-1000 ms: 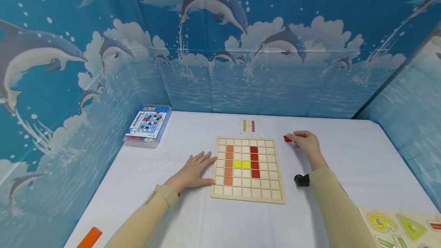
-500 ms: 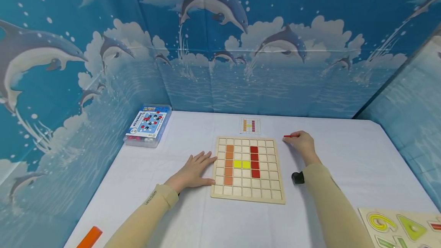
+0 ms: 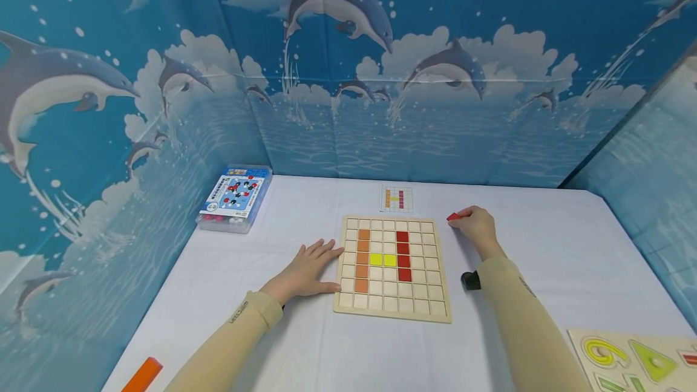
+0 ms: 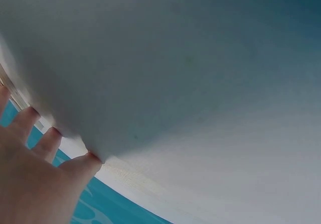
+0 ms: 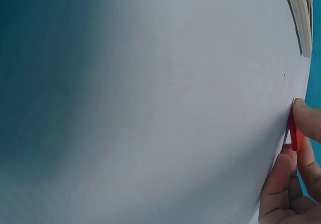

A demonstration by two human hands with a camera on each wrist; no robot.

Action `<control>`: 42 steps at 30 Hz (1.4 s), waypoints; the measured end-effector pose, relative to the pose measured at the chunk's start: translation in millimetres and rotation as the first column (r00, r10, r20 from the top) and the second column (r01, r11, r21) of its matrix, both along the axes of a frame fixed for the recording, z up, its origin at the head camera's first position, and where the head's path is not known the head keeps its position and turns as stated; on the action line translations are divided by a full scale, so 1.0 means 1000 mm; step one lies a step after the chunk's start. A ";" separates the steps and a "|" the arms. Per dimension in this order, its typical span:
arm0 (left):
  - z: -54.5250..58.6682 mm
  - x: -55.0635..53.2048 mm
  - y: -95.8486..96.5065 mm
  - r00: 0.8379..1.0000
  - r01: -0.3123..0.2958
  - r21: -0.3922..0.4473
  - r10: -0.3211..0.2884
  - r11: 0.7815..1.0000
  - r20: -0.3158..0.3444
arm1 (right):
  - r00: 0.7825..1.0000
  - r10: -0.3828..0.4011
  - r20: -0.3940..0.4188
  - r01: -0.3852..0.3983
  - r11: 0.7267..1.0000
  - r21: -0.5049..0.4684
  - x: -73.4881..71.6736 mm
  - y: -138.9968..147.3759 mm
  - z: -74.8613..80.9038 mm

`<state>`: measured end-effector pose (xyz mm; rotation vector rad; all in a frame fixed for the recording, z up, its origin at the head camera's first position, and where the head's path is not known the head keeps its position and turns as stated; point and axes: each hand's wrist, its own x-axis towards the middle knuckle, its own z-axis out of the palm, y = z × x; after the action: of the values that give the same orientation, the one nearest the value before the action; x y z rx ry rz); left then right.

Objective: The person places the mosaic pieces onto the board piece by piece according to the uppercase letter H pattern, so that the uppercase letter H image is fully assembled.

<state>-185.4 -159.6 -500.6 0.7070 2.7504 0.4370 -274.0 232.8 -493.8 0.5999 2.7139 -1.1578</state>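
Note:
My right hand (image 3: 475, 228) pinches a small red square tile (image 3: 454, 216) between thumb and fingers, low over the white cloth to the right of the board. In the right wrist view the red tile (image 5: 294, 128) shows edge-on under the thumb. A wooden grid board (image 3: 392, 302) lies flat in front of me. It bears a column of orange tiles (image 3: 362, 258), two yellow tiles (image 3: 383, 260) side by side, and a shorter column of red tiles (image 3: 403, 258). My left hand (image 3: 307, 271) lies spread on the cloth, fingertips at the board's left edge.
Behind the board lies a small pattern card (image 3: 397, 198). A plastic box (image 3: 231, 199) with a molecule picture stands at the back left. An orange block (image 3: 141, 375) is at the front left, and a wooden puzzle board (image 3: 637, 356) at the front right.
My right hand has moved slightly left and tilted the red tile in its fingers, turning it edge-on and then partly back. The left hand and the board have stayed put.

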 end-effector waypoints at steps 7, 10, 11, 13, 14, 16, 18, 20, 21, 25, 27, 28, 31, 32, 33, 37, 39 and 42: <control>0.001 0.000 0.000 1.000 0.000 -0.001 0.000 1.000 0.003 | 1.000 0.018 -0.014 -0.019 1.000 -0.007 0.002 0.001 0.003; 0.001 0.000 0.000 1.000 0.000 -0.002 0.000 1.000 0.002 | 1.000 0.025 -0.012 -0.026 0.999 -0.028 0.004 0.005 0.005; 0.001 0.000 0.000 1.000 0.000 -0.003 0.000 1.000 0.001 | 1.000 0.027 -0.013 -0.027 0.999 -0.043 0.005 0.006 0.006; 0.001 -0.001 0.001 1.000 0.000 -0.003 0.000 1.000 0.000 | 0.999 0.030 -0.015 -0.031 0.997 -0.075 0.009 0.008 0.008; 0.001 -0.001 0.001 1.000 0.000 -0.003 0.000 1.000 0.000 | 0.999 0.034 -0.015 -0.035 0.995 -0.096 0.011 0.010 0.009; 0.001 -0.001 0.001 1.000 -0.003 -0.001 0.003 1.000 0.003 | 0.999 0.047 -0.013 -0.048 0.989 -0.140 0.016 0.012 0.012; 0.001 0.000 0.001 1.000 -0.008 -0.002 0.008 1.000 0.008 | 0.998 0.068 -0.008 -0.069 0.981 -0.181 0.023 0.012 0.015; 0.001 0.000 0.001 1.000 -0.013 -0.004 0.013 1.000 0.012 | 0.994 0.105 -0.010 -0.105 0.971 -0.217 0.032 0.009 0.017; 0.001 0.000 0.001 1.000 -0.016 -0.004 0.016 1.000 0.013 | 0.992 0.123 -0.010 -0.122 0.965 -0.233 0.036 0.008 0.017; 0.000 -0.001 0.001 1.000 -0.014 -0.005 0.014 1.000 0.012 | 0.977 0.211 -0.024 -0.209 0.936 -0.282 0.056 -0.004 0.017; 0.000 -0.001 0.002 1.000 -0.012 -0.003 0.012 1.000 0.013 | 0.968 0.250 -0.031 -0.248 0.921 -0.300 0.066 -0.011 0.017; 0.000 -0.001 0.001 1.000 -0.013 -0.002 0.013 1.000 0.014 | 0.962 0.269 -0.035 -0.267 0.915 -0.303 0.070 -0.015 0.016; 0.000 -0.001 0.001 1.000 -0.013 -0.004 0.013 1.000 0.016 | 0.952 0.305 -0.038 -0.301 0.900 -0.314 0.082 -0.027 0.017; 0.000 -0.001 0.001 1.000 -0.013 -0.004 0.013 1.000 0.016 | 0.950 0.311 -0.035 -0.305 0.899 -0.315 0.085 -0.031 0.017; 0.000 -0.001 0.001 1.000 -0.013 -0.005 0.013 1.000 0.015 | 0.946 0.322 -0.034 -0.316 0.896 -0.313 0.088 -0.034 0.017; 0.000 -0.001 0.001 1.000 -0.012 -0.008 0.012 1.000 0.010 | 0.932 0.360 -0.031 -0.352 0.886 -0.302 0.097 -0.047 0.016; 0.000 -0.001 0.001 1.000 -0.011 -0.008 0.012 1.000 0.010 | 0.923 0.383 -0.030 -0.375 0.881 -0.290 0.101 -0.052 0.014; 0.000 -0.001 0.002 1.000 -0.013 -0.008 0.013 1.000 0.013 | 0.919 0.393 -0.023 -0.385 0.885 -0.261 0.106 -0.059 0.012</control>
<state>-185.9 -158.0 -500.1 0.6815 2.7445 0.4313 -167.7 173.8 -482.1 0.0283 2.4341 -1.3408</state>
